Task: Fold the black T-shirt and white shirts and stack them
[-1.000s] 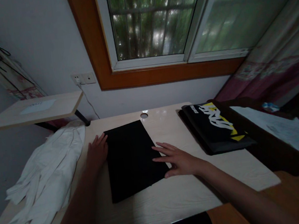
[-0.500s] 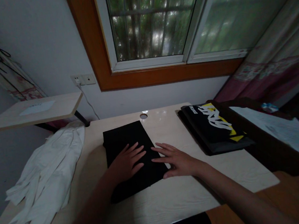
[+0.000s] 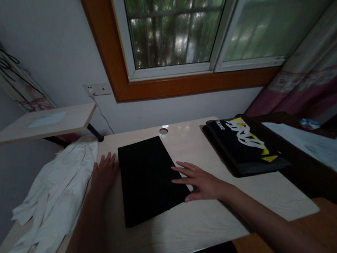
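Observation:
A flat black rectangle that looks like folded cloth (image 3: 149,181) lies on the light wood table (image 3: 198,230). Its surface is too dark to show any folds. My left hand (image 3: 105,174) rests just off its left edge, fingers stretched out and holding nothing; the fingertips are close to the cloth's edge. Across from it, my right hand (image 3: 197,182) lies with spread fingers over the right edge of the black cloth, the fingertips touching it and the thumb near the lower right corner.
Crumpled white cloth (image 3: 55,180) lies left of my left arm, partly beneath a small raised shelf (image 3: 78,112). Folded black shirts with a white and yellow print (image 3: 245,142) are stacked at the right. Behind the table are a cable hole (image 3: 163,131), a wall socket (image 3: 97,89) and a window.
My left hand has moved left, from on top of the black cloth to beside its left edge. My right hand stays at the right edge. The view has shifted slightly.

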Available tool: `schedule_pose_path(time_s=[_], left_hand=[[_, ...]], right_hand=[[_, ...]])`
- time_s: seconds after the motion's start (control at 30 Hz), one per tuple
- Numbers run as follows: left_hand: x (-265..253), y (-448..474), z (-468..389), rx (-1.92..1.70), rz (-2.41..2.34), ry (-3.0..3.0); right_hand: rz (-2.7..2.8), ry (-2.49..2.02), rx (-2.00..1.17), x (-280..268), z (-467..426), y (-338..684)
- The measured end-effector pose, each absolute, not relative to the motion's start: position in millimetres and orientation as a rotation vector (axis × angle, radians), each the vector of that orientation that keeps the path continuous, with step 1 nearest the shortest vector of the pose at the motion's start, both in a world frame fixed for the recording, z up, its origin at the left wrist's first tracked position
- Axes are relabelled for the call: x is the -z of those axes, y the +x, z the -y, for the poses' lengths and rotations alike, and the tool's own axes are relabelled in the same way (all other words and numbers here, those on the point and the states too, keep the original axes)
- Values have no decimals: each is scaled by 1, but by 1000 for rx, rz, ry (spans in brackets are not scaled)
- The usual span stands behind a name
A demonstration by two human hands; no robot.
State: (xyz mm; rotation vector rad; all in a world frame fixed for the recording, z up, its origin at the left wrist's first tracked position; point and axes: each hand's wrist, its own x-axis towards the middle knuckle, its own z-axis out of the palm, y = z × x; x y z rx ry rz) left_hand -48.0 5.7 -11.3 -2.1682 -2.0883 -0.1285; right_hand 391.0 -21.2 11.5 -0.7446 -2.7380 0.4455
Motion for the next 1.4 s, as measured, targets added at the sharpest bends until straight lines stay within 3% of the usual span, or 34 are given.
schedule_pose_path(time_s=[0.83, 1.4], left_hand=[[17, -44, -24, 880, 1916, -2369], [19, -39, -21, 694, 1586, -2535]], right_hand=[[2467, -602, -462, -9, 29, 390], [2466, -660, -427, -9, 37, 389]])
